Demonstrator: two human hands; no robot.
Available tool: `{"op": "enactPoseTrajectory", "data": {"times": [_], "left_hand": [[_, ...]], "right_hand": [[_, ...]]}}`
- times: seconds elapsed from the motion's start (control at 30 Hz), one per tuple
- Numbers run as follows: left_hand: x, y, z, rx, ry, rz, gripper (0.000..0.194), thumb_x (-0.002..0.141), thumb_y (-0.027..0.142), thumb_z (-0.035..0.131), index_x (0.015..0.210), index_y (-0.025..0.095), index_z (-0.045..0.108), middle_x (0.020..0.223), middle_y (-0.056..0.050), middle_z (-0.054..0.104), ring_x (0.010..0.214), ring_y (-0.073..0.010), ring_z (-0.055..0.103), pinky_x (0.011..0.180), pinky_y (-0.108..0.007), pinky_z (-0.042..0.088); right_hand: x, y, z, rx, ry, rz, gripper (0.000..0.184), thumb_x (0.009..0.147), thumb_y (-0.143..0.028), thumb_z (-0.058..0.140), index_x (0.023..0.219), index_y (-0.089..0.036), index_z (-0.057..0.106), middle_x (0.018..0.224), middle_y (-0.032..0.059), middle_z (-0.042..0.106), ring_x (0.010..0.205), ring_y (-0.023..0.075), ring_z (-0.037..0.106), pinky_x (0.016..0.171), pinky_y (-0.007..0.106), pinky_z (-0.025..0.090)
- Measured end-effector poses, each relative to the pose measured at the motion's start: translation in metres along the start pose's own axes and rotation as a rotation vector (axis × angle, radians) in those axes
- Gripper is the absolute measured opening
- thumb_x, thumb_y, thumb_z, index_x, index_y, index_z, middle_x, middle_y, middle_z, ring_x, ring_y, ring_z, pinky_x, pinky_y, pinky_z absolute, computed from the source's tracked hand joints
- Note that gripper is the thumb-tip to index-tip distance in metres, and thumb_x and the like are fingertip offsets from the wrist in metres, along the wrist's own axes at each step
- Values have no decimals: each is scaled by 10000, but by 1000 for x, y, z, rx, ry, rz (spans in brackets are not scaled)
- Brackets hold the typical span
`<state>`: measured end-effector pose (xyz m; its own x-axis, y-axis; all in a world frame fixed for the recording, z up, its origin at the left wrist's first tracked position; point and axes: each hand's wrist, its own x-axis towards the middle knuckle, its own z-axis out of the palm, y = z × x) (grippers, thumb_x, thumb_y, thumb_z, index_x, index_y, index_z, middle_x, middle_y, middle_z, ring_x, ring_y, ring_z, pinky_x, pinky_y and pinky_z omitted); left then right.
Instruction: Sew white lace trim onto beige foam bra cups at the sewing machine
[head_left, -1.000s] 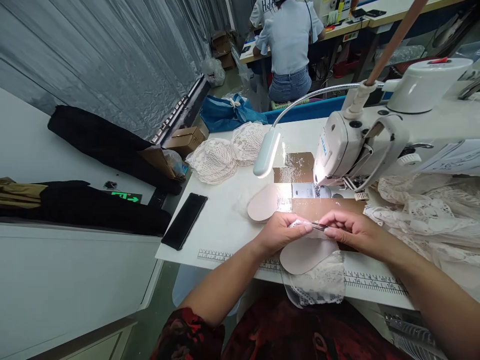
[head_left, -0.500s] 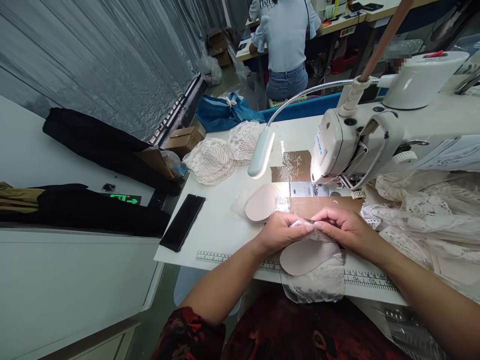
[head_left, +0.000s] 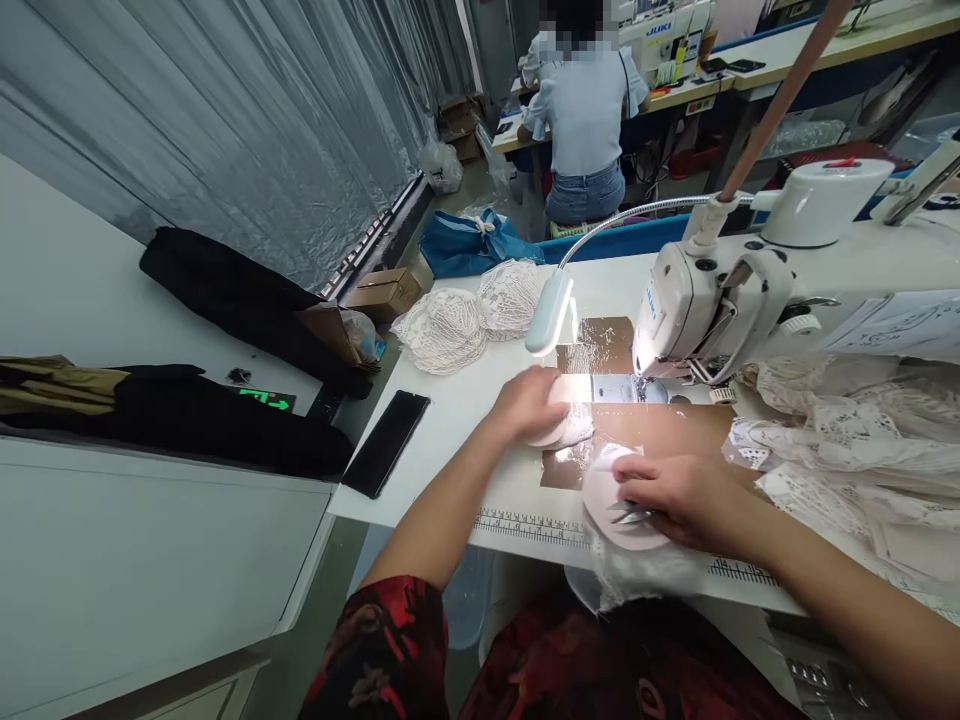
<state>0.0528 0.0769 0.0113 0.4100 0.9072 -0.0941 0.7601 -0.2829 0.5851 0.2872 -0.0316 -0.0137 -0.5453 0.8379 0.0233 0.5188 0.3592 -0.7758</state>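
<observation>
Tabletop (head_left: 457, 410) open beside phone (head_left: 386, 443); sewing machine (head_left: 679, 305) blocks right.

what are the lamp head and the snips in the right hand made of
Lamp head: probably plastic, smooth and pale with a soft sheen. Snips in the right hand: likely bare metal, given the silvery glint.

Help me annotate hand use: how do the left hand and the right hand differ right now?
The left hand is on a pale pad left of the needle plate; the right hand is over another pale pad, nearer the table's front edge. The right hand holds metal snips, while no tool shows in the left hand. Both hands are bare.
</observation>
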Motion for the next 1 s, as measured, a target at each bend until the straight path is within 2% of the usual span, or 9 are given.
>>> {"op": "enactPoseTrajectory", "data": {"times": [0.07, 0.17, 0.27, 0.33, 0.4, 0.57, 0.67, 0.8, 1.0], "left_hand": [[1, -5, 2, -49, -55, 1, 199, 741, 318, 640, 848, 153, 674, 820, -58, 652, 783, -228, 593, 709, -313, 448], [-7, -6, 5, -265, -127, 22, 294, 822, 415, 567, 697, 150, 596, 687, -5, 573, 649, -148, 543, 584, -239, 400], [-13, -6, 9, -658, -207, 12, 356, 796, 474, 626, 708, 133, 576, 690, 4, 541, 645, -121, 516, 583, -223, 382], [-13, -7, 12, -814, -250, -3, 374, 748, 485, 689, 746, 120, 605, 718, -5, 558, 663, -121, 522, 604, -228, 389], [-12, -10, 13, -874, -296, -14, 387, 728, 487, 713, 789, 115, 628, 748, -16, 581, 683, -129, 538, 622, -235, 402], [-11, -20, 12, -837, -322, 19, 325, 756, 441, 696, 790, 125, 629, 763, -14, 595, 694, -124, 544, 636, -229, 408], [-11, -20, 12, -746, -271, 106, 272, 767, 348, 685, 939, 139, 656, 870, -41, 641, 795, -154, 588, 716, -248, 439], [-10, -8, 17, -617, -228, 282, 482, 732, 299, 729, 1180, 171, 607, 1135, -93, 644, 1054, -219, 588, 910, -299, 432], [-6, 2, 30, -597, -375, 231, 310, 772, 438, 700, 842, 143, 636, 830, -24, 634, 733, -132, 543, 642, -224, 401]], "right_hand": [[-5, 2, -8, -123, -60, -3, 154, 589, -88, 575, 605, -237, 613, 721, 15, 663, 591, 171, 543, 540, 296, 348], [-9, 4, -21, -179, -20, 92, 105, 685, -137, 554, 649, -222, 603, 679, 32, 625, 628, 188, 552, 563, 306, 391], [1, 3, -23, 93, 128, 227, 234, 832, -319, 567, 1022, -223, 664, 1070, 91, 688, 979, 261, 624, 819, 391, 499], [16, 3, -18, 251, 170, 296, 508, 807, -423, 640, 1269, -223, 575, 1327, 119, 591, 1208, 304, 541, 988, 458, 448], [31, 3, -10, 348, 166, 296, 632, 758, -439, 697, 1323, -201, 544, 1375, 135, 560, 1263, 319, 505, 1046, 474, 411], [46, 4, 2, 478, 160, 281, 382, 816, -442, 630, 1089, -177, 663, 1057, 88, 713, 1005, 281, 639, 902, 427, 501], [43, 4, 3, 463, 204, 323, 317, 798, -475, 645, 918, -183, 668, 893, 53, 711, 840, 240, 639, 772, 372, 520], [40, 6, 1, 480, 165, 325, 341, 813, -519, 615, 849, -184, 664, 816, 45, 687, 811, 235, 625, 726, 352, 507], [39, 5, -3, 446, 146, 273, 337, 850, -499, 574, 884, -182, 684, 874, 68, 697, 859, 243, 628, 792, 372, 506]]}}
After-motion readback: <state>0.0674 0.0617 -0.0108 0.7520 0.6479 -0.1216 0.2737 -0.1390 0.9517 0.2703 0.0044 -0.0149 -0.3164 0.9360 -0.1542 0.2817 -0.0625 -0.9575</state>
